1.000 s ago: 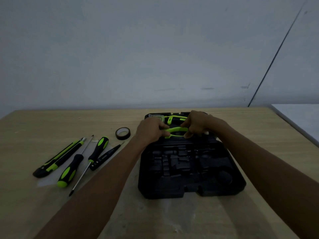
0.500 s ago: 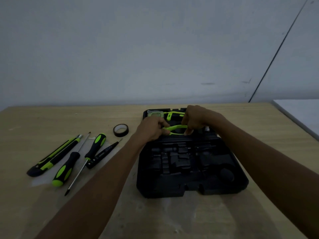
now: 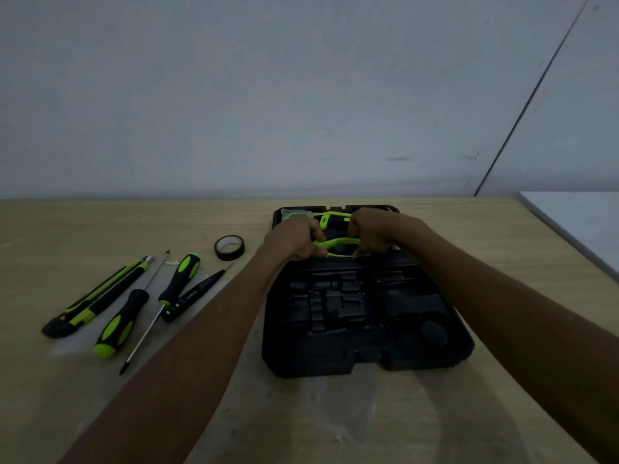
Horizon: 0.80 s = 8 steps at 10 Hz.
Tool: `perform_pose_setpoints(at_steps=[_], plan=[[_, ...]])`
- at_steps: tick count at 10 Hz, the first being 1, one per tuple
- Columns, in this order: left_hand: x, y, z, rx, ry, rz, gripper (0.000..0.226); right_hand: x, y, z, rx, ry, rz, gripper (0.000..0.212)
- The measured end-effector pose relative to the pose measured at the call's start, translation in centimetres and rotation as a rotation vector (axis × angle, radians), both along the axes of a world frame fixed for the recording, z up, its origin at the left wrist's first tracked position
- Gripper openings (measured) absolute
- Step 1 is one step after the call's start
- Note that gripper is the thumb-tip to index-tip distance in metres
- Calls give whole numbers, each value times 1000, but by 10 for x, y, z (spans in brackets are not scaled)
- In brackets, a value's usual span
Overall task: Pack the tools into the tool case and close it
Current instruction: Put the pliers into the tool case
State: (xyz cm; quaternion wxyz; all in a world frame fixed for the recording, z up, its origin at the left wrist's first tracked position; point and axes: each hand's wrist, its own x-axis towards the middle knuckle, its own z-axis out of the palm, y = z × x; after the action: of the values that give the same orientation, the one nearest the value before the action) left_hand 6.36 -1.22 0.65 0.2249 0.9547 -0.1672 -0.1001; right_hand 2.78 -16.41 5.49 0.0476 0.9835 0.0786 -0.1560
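— Where the pale grey wall (image 3: pixel 268 95) meets it, what sort of surface is this?

— A light wooden table (image 3: pixel 83 229), dimly lit, with a white slab (image 3: pixel 582 222) at its far right edge. The open black plastic tool case (image 3: pixel 365 336) lies flat in the middle, its moulded slots mostly bare.

— And the hands?

— Both arms reach forward over the case to its far half. The left hand (image 3: pixel 294 242) and the right hand (image 3: pixel 371 234) are each curled shut around one end of a green-handled tool (image 3: pixel 338 244) (which tool I cannot tell; the fists cover its ends), holding it low over the far slots. Just beyond it, another green-and-black tool (image 3: pixel 330 217) sits in the case.

— What is left outside?

— To the left of the case: a black roll of tape (image 3: pixel 229 248), a black-and-green utility knife (image 3: pixel 97 298), two green-and-black-handled screwdrivers (image 3: pixel 122 323) (image 3: pixel 160 299) and a slim black tester pen (image 3: pixel 194 293), lying close together on the table.
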Motion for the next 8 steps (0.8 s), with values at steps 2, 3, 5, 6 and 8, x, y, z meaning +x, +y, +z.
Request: perform_pose_setpoints(at_steps=[2,3,5,6,8], plan=[[-1,3,-3,-56,10,20,33,13,0,1,172,44,-162,44],[-2,5,-3,-69,19,14,35,11,2,2,76,-12,-126,66],[-13,10,-6,-135,-8,11,37,4,3,5,12,13,-63,47],[-22,14,-6,-165,-76,-17,32,-1,-1,-3,67,-18,-61,26],[-41,21,-8,-148,-145,-114,31,-16,8,-13,154,-29,-85,42]])
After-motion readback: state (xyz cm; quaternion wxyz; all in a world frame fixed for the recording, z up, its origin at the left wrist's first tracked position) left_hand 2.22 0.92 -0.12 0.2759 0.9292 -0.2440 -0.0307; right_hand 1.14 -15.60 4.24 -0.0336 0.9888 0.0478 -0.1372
